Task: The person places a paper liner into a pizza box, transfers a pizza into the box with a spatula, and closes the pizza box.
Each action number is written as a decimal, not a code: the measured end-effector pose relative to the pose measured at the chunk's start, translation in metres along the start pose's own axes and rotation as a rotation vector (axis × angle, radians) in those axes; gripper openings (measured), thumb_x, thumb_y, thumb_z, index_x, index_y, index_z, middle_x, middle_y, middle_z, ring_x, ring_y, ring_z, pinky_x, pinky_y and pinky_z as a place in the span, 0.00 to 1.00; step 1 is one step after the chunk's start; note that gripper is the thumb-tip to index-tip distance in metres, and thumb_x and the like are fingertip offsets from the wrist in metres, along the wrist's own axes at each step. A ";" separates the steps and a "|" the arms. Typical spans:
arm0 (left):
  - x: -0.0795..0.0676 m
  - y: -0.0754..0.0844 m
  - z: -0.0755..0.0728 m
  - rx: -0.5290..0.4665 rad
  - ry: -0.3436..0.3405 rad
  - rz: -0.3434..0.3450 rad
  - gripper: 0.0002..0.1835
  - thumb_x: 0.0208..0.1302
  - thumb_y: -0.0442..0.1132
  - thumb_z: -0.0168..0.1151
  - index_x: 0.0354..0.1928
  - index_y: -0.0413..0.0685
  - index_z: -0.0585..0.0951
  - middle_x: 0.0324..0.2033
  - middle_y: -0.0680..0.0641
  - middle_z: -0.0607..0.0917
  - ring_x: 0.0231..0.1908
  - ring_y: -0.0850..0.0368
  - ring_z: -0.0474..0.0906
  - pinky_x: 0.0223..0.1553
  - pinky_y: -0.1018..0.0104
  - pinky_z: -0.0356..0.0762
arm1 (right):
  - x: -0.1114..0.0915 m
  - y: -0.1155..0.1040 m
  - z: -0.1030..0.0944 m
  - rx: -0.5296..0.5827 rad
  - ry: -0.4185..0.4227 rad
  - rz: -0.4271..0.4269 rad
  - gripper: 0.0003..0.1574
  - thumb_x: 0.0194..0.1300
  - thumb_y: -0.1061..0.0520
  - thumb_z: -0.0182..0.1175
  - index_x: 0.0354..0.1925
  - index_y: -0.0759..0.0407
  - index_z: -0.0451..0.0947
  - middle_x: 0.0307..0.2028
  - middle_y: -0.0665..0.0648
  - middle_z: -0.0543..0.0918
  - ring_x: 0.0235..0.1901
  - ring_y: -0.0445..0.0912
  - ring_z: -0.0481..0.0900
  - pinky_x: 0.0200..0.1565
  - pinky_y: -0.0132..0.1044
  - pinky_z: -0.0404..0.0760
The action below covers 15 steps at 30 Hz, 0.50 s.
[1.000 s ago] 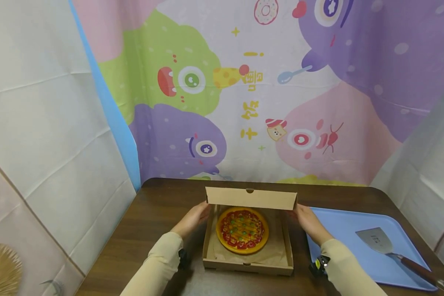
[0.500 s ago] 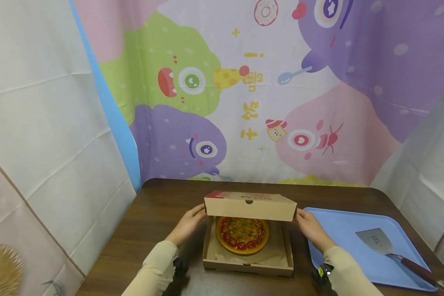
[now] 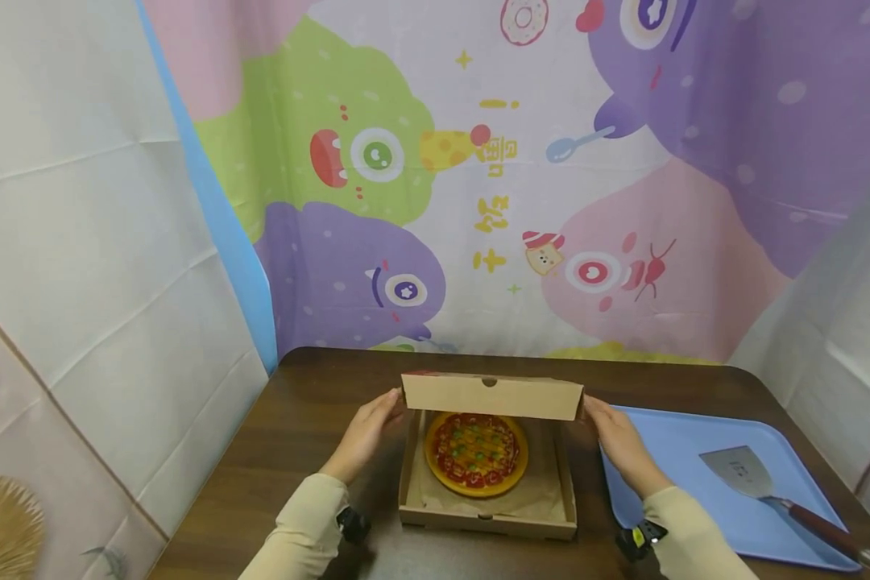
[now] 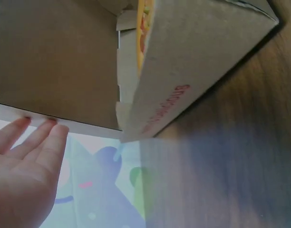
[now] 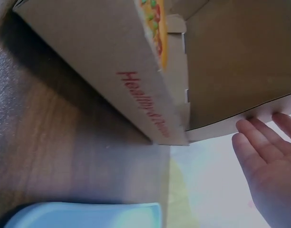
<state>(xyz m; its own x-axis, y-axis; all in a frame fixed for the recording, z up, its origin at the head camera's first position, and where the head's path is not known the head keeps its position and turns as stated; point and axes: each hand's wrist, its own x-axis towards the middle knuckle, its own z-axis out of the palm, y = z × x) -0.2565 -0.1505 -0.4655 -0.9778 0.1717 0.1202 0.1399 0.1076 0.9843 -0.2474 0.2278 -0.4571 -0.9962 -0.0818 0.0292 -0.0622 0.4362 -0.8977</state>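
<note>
A cardboard pizza box stands on the table with its lid tilted half up over the back. Inside, on brown paper, lies a round pizza with a yellow crust and red and green toppings. My left hand is at the lid's left side; in the left wrist view the straight fingertips touch the lid's edge. On the opposite side, my right hand has its fingertips against the lid's right edge. Neither hand's thumb shows clearly in the wrist views.
To the right of the box, a blue tray lies on the dark wooden table. A wide metal spatula with a brown handle rests on it, the handle reaching past the tray's rim. A cartoon-printed cloth hangs behind the table.
The lid first came down and forward, showing its printed top, then rose slightly again. Both hands shifted with it, their fingers now outside its sides. Pizza, tray and spatula stayed in place.
</note>
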 end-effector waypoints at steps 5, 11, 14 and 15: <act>-0.001 0.007 0.003 0.011 0.004 0.006 0.30 0.78 0.47 0.42 0.67 0.25 0.65 0.67 0.28 0.68 0.67 0.34 0.66 0.67 0.48 0.66 | -0.005 -0.010 -0.003 0.062 -0.025 -0.042 0.44 0.79 0.40 0.31 0.71 0.77 0.52 0.67 0.75 0.64 0.67 0.65 0.65 0.68 0.55 0.63; 0.000 0.017 0.007 0.015 -0.005 0.015 0.31 0.78 0.46 0.42 0.67 0.23 0.62 0.67 0.27 0.66 0.67 0.34 0.66 0.67 0.48 0.65 | -0.006 -0.019 -0.004 0.071 -0.030 -0.109 0.40 0.80 0.45 0.35 0.70 0.78 0.54 0.67 0.76 0.65 0.65 0.67 0.67 0.66 0.58 0.65; 0.001 0.022 0.007 -0.010 -0.019 0.024 0.31 0.79 0.48 0.39 0.67 0.24 0.63 0.66 0.27 0.66 0.67 0.34 0.65 0.66 0.48 0.66 | -0.006 -0.021 -0.006 0.065 -0.030 -0.106 0.40 0.79 0.46 0.36 0.69 0.79 0.54 0.67 0.77 0.63 0.64 0.69 0.67 0.65 0.58 0.66; 0.002 0.024 0.007 -0.017 -0.023 0.023 0.31 0.79 0.48 0.39 0.67 0.24 0.63 0.66 0.27 0.67 0.67 0.34 0.65 0.66 0.48 0.66 | -0.006 -0.022 -0.006 0.066 -0.033 -0.104 0.40 0.79 0.46 0.36 0.69 0.80 0.54 0.67 0.78 0.63 0.64 0.69 0.68 0.65 0.58 0.66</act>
<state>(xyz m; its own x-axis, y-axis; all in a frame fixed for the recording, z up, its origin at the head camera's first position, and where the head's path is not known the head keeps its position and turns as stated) -0.2535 -0.1404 -0.4427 -0.9705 0.1965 0.1396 0.1590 0.0866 0.9835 -0.2403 0.2241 -0.4345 -0.9821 -0.1533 0.1098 -0.1595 0.3643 -0.9175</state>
